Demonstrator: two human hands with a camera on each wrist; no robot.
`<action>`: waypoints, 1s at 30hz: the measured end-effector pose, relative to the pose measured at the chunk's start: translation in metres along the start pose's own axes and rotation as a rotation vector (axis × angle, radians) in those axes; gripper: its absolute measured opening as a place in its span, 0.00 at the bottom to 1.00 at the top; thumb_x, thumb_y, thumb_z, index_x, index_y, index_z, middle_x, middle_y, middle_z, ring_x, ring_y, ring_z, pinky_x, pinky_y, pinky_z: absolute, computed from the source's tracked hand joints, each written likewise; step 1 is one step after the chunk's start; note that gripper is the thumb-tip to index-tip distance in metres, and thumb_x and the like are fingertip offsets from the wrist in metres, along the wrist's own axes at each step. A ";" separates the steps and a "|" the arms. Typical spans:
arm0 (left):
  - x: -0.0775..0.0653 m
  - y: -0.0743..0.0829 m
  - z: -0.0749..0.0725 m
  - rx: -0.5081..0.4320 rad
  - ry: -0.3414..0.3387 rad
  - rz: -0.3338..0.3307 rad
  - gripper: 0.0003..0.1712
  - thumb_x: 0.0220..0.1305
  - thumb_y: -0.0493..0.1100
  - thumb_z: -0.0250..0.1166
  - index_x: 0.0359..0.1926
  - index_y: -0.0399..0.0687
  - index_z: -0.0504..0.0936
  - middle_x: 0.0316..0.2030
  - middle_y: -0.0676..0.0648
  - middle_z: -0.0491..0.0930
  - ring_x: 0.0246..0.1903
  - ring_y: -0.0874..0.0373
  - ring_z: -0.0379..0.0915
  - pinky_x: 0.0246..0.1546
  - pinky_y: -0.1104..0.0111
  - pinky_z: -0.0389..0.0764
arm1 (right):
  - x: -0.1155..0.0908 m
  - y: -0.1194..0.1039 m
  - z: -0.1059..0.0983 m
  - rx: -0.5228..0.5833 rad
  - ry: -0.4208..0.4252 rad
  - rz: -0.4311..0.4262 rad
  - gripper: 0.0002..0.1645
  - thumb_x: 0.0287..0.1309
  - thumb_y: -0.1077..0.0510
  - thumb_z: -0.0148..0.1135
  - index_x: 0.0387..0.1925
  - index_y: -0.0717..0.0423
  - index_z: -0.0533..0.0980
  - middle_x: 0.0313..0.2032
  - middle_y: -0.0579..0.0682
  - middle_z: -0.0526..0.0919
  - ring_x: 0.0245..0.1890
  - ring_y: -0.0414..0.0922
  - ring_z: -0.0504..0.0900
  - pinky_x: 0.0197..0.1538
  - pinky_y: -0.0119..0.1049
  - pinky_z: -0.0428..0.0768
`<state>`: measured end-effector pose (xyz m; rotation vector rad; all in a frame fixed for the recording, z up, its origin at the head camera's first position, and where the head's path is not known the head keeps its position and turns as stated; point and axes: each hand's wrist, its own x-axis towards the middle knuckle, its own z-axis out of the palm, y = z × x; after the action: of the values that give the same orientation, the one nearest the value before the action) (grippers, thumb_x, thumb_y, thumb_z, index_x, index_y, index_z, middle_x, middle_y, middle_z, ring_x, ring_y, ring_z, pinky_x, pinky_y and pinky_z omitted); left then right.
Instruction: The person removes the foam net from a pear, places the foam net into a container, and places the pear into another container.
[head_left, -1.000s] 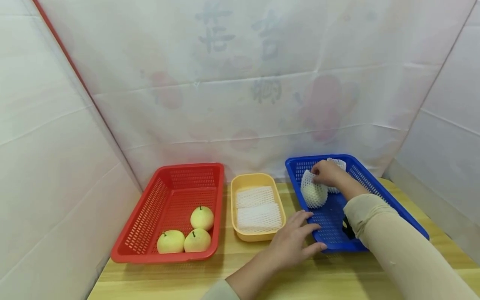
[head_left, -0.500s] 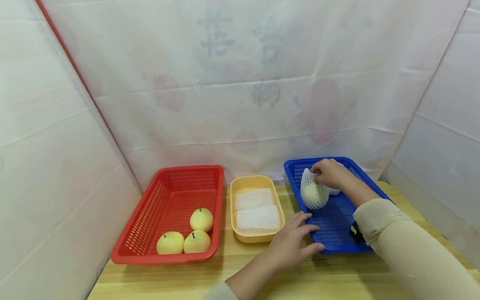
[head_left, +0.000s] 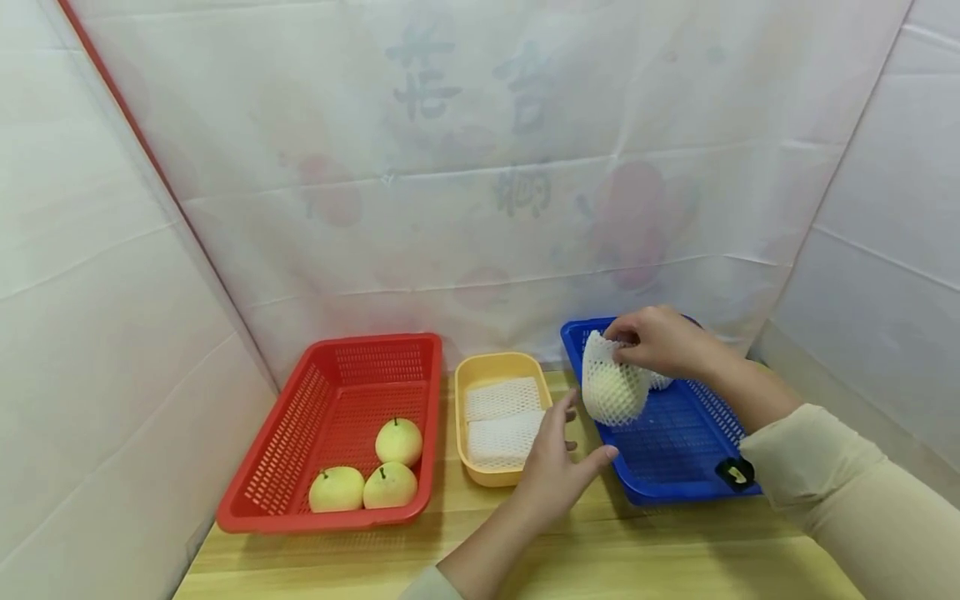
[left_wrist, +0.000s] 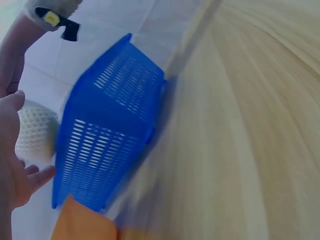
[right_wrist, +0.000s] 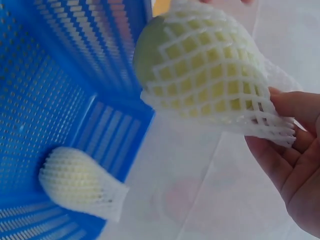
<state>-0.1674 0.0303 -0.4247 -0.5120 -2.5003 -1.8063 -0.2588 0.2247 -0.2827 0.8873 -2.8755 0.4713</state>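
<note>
My right hand (head_left: pixel 667 342) pinches the gathered end of a white foam net sleeve with a pale yellow-green pear (head_left: pixel 615 392) inside. In the right wrist view, the pear's bare end pokes out of the net. The netted pear hangs over the left rim of the blue basket (head_left: pixel 667 437). My left hand (head_left: pixel 551 471) is in the air just left of the pear, thumb and fingers spread, holding nothing. A second netted pear (right_wrist: pixel 75 182) lies in the blue basket; in the head view my right hand mostly hides it.
A yellow tray (head_left: pixel 467 450) holding flat white foam nets stands in the middle. On the left, a red basket (head_left: pixel 330 417) contains three bare pears (head_left: pixel 390 483). The wooden table (head_left: pixel 600 558) is enclosed by white cloth walls (head_left: pixel 480 208) at the back and sides.
My right hand has lifted the netted pear and drawn it left and toward me, out over the basket's rim. My left hand has let go of the rim and moved left, fingers spreading.
</note>
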 end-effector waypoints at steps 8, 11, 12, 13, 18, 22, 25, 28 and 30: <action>0.005 0.008 -0.015 -0.133 0.067 -0.007 0.55 0.54 0.61 0.73 0.75 0.75 0.48 0.68 0.62 0.61 0.66 0.60 0.62 0.58 0.64 0.77 | -0.009 -0.037 0.002 0.057 0.026 -0.138 0.12 0.56 0.62 0.69 0.43 0.52 0.85 0.32 0.41 0.85 0.27 0.32 0.77 0.29 0.29 0.78; 0.005 0.008 -0.021 -0.208 0.037 -0.004 0.56 0.51 0.58 0.76 0.73 0.80 0.49 0.66 0.61 0.63 0.62 0.59 0.68 0.52 0.67 0.80 | -0.010 -0.049 0.005 0.090 0.040 -0.205 0.12 0.56 0.62 0.70 0.43 0.51 0.85 0.35 0.42 0.87 0.30 0.32 0.80 0.31 0.28 0.80; 0.004 0.008 -0.024 -0.231 0.026 -0.002 0.56 0.50 0.57 0.77 0.72 0.81 0.50 0.66 0.61 0.64 0.60 0.59 0.69 0.51 0.68 0.80 | -0.011 -0.053 0.006 0.099 0.047 -0.232 0.12 0.55 0.62 0.71 0.43 0.51 0.85 0.35 0.43 0.87 0.30 0.33 0.81 0.31 0.28 0.81; 0.003 0.008 -0.026 -0.251 0.015 0.000 0.57 0.49 0.55 0.78 0.71 0.82 0.51 0.65 0.60 0.65 0.58 0.59 0.71 0.49 0.69 0.81 | -0.011 -0.056 0.007 0.109 0.053 -0.255 0.12 0.55 0.62 0.71 0.43 0.51 0.85 0.36 0.43 0.87 0.31 0.33 0.82 0.32 0.28 0.81; -0.005 0.005 -0.038 -0.301 -0.031 0.019 0.56 0.45 0.48 0.81 0.69 0.80 0.57 0.60 0.60 0.71 0.55 0.60 0.75 0.50 0.70 0.80 | -0.016 -0.070 0.016 0.170 0.071 -0.333 0.12 0.55 0.62 0.71 0.43 0.53 0.85 0.36 0.44 0.88 0.32 0.34 0.83 0.34 0.27 0.83; -0.012 0.000 -0.045 -0.315 -0.065 0.022 0.49 0.46 0.46 0.80 0.66 0.74 0.64 0.57 0.58 0.74 0.53 0.60 0.77 0.49 0.69 0.82 | -0.019 -0.078 0.026 0.244 0.057 -0.338 0.12 0.56 0.64 0.70 0.44 0.55 0.84 0.37 0.46 0.88 0.32 0.34 0.83 0.33 0.27 0.83; -0.018 -0.005 -0.051 -0.316 -0.087 0.014 0.46 0.46 0.45 0.80 0.65 0.71 0.66 0.56 0.56 0.76 0.51 0.59 0.78 0.48 0.69 0.82 | -0.021 -0.082 0.035 0.280 0.054 -0.317 0.13 0.56 0.62 0.70 0.45 0.56 0.84 0.35 0.44 0.88 0.31 0.32 0.82 0.32 0.27 0.82; -0.024 -0.010 -0.056 -0.321 -0.108 0.003 0.46 0.47 0.44 0.80 0.65 0.69 0.67 0.56 0.55 0.76 0.51 0.58 0.79 0.47 0.69 0.83 | -0.024 -0.084 0.046 0.312 0.058 -0.299 0.13 0.57 0.60 0.70 0.46 0.55 0.83 0.34 0.42 0.87 0.31 0.31 0.80 0.32 0.28 0.82; -0.028 -0.014 -0.060 -0.322 -0.124 -0.003 0.46 0.47 0.44 0.80 0.65 0.68 0.67 0.56 0.54 0.76 0.50 0.57 0.79 0.47 0.68 0.83 | -0.027 -0.085 0.053 0.337 0.056 -0.288 0.15 0.58 0.58 0.70 0.47 0.54 0.83 0.35 0.40 0.86 0.32 0.30 0.80 0.34 0.28 0.82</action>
<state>-0.1552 -0.0366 -0.4230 -0.6479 -2.2877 -2.2592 -0.1889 0.1557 -0.3158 1.2884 -2.5973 0.9453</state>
